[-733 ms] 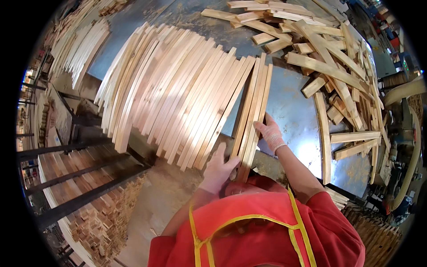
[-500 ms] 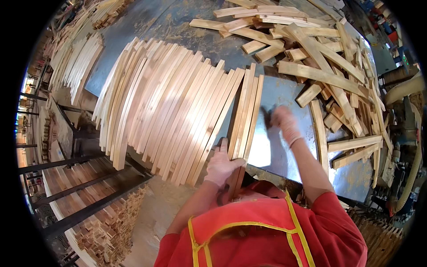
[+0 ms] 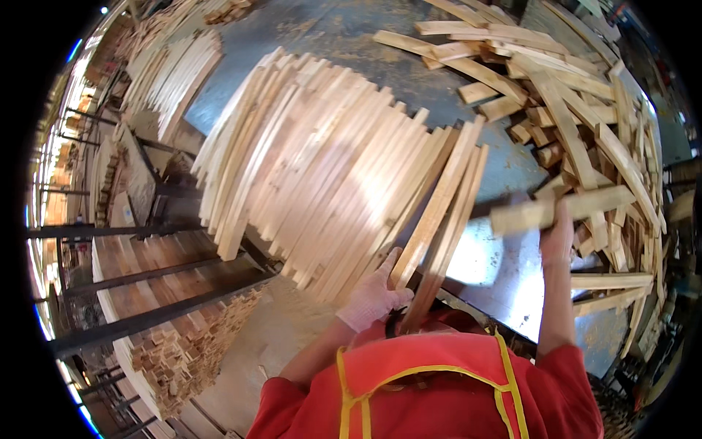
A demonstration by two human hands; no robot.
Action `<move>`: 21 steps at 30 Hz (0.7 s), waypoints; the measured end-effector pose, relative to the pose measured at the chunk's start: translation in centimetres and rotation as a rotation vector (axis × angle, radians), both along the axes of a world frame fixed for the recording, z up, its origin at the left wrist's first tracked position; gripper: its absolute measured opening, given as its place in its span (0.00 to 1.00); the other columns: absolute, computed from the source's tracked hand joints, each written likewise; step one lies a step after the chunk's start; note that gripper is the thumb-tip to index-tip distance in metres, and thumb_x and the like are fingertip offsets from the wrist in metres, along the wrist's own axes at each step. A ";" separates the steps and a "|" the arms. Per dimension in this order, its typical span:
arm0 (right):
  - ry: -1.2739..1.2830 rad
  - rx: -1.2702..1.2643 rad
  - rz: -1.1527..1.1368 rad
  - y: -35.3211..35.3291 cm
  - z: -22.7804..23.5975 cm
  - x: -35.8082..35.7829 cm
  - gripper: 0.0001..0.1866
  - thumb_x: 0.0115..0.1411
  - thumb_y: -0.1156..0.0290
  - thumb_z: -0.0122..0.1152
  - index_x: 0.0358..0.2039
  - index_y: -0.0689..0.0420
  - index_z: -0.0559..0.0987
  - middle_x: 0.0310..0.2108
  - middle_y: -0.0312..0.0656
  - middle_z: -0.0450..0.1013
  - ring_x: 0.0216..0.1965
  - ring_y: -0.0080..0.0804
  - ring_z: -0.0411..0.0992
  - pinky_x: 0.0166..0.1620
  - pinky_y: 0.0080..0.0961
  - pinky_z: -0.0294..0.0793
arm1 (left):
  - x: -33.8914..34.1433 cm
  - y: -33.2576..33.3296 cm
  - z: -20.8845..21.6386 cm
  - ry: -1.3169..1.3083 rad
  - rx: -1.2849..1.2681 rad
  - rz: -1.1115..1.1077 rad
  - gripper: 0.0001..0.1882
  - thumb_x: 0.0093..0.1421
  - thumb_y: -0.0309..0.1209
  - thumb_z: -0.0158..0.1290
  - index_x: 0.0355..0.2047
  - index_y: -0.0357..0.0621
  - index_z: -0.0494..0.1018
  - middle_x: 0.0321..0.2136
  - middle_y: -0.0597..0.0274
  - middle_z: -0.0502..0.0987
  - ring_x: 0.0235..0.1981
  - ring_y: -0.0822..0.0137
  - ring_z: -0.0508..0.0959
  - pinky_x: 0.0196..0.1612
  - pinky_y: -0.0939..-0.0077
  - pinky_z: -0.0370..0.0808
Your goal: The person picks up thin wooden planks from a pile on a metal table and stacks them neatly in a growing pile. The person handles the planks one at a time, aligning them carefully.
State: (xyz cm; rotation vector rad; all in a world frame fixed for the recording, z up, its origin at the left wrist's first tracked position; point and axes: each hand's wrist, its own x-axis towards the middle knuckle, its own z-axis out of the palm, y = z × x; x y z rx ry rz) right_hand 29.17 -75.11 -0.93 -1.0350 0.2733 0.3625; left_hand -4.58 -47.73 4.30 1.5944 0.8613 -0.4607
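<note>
My left hand [image 3: 373,296], in a pale glove, is closed on the near end of a wooden strip [image 3: 439,208]. Its fingers lie along the strip's left side and the thumb is at the near end. Just right of it, a second strip [image 3: 462,227] slants at a slightly different angle. Over on the right, my right hand [image 3: 557,238] grips a short wooden board [image 3: 526,212], raised roughly crosswise and smeared by motion. A broad row of pale strips [image 3: 322,154] lies side by side to the left of my left hand.
A jumbled pile of wooden pieces [image 3: 578,139] covers the right of the blue-grey metal table [image 3: 292,33]. Another row of strips [image 3: 172,80] lies at the far left. Below the table, stacked wood [image 3: 190,351] stands behind dark metal bars [image 3: 146,311].
My right hand has moved right from the bare metal to the pile and now holds a board. The strips by my left hand have spread apart. The whole view has shifted.
</note>
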 end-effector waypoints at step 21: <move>-0.256 -0.977 0.993 15.8 -1.7 -19.4 0.47 0.61 0.49 0.66 0.72 0.63 0.61 0.60 0.61 0.75 0.62 0.54 0.73 0.64 0.37 0.70 | -14.7 25.8 -3.5 0.159 1.656 -0.220 0.37 0.60 0.35 0.63 0.69 0.53 0.64 0.55 0.54 0.75 0.54 0.49 0.77 0.53 0.53 0.76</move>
